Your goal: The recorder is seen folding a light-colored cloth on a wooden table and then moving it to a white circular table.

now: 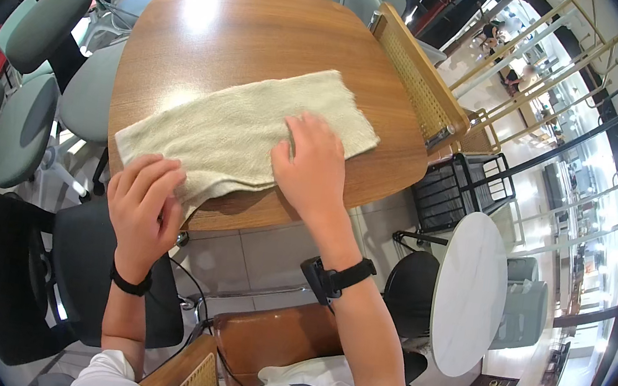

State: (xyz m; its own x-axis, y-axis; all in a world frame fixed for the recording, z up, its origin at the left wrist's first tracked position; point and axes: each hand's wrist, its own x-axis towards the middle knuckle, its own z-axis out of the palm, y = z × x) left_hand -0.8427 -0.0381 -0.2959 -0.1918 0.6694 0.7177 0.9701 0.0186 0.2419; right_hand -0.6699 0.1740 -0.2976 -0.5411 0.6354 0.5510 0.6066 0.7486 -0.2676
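Observation:
A cream towel [235, 132] lies folded into a long strip on a wooden table [236, 33], slanting from lower left to upper right. My left hand [143, 196] is at its near left corner with the fingers curled; whether they pinch the cloth is hidden. That corner reaches the table's front edge, and the near side bulges in a loose fold. My right hand [313, 159] rests on the right half of the towel, thumb and forefinger apart. Its fingertips are slightly blurred.
A cane-backed wooden chair [415, 79] stands against the table's right side. Grey chairs [91, 85] crowd the left, with a black chair [109, 267] nearer me. To the right are a round white table [470, 294] and a black wire rack [460, 183].

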